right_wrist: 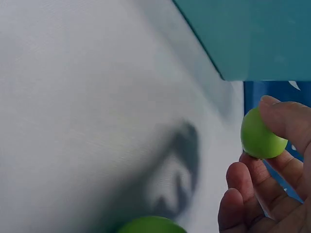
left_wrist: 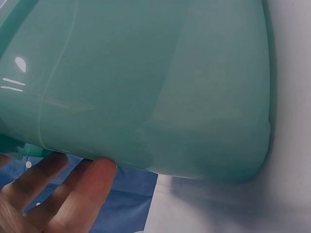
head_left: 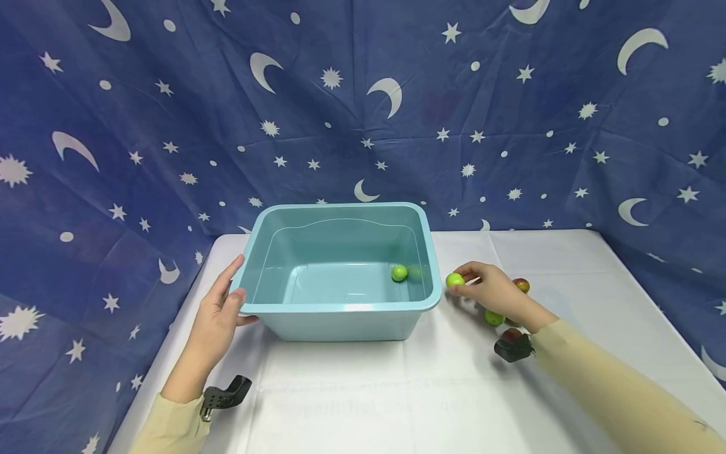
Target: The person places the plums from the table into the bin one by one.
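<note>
A light blue-green plastic basin point(head_left: 346, 321) stands on the white-covered table. My left hand point(head_left: 218, 315) holds its left rim at the near corner, with fingers point(left_wrist: 92, 189) against the outer wall in the left wrist view. My right hand point(head_left: 488, 290) pinches a small round green fruit point(right_wrist: 261, 136) between thumb and fingertips, just right of the basin's right wall. Inside the basin, toward its right side, lies another green fruit point(head_left: 399, 272).
Beneath and beside the right hand several more fruits lie on the table, including a green one point(head_left: 494, 317), a red-and-green one point(head_left: 521, 285) and a dark red one point(head_left: 512, 335). A blue cloth point(head_left: 317, 101) with moons and stars hangs behind the table point(head_left: 340, 403).
</note>
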`<action>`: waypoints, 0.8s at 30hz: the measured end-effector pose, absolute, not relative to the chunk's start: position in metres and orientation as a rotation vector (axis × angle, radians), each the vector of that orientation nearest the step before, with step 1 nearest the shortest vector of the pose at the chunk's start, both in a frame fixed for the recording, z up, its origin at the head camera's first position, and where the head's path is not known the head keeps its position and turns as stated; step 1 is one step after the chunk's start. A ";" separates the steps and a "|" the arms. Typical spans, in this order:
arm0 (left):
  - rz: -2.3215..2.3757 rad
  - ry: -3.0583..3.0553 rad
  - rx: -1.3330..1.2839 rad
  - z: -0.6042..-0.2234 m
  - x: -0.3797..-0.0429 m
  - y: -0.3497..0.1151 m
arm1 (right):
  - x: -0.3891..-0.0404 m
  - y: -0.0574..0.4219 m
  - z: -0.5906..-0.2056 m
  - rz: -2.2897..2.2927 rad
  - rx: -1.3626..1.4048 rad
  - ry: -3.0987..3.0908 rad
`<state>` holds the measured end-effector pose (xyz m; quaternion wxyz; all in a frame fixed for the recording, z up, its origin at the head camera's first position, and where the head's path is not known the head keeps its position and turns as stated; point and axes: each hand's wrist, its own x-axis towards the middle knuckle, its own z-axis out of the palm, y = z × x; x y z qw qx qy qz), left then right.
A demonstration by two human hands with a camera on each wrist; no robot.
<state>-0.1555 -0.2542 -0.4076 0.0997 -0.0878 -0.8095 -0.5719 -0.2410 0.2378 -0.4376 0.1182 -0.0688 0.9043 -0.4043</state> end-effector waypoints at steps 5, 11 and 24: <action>-1.704 -2.389 -0.265 -0.407 -0.156 -0.254 | -0.240 0.242 -0.423 -1.205 -0.194 2.686; -1.714 -2.388 -0.260 -0.407 -0.156 -0.254 | -0.243 0.246 -0.407 -1.216 -0.139 2.706; -1.713 -2.379 -0.270 -0.407 -0.154 -0.253 | -0.241 0.237 -0.368 -1.359 -0.152 2.642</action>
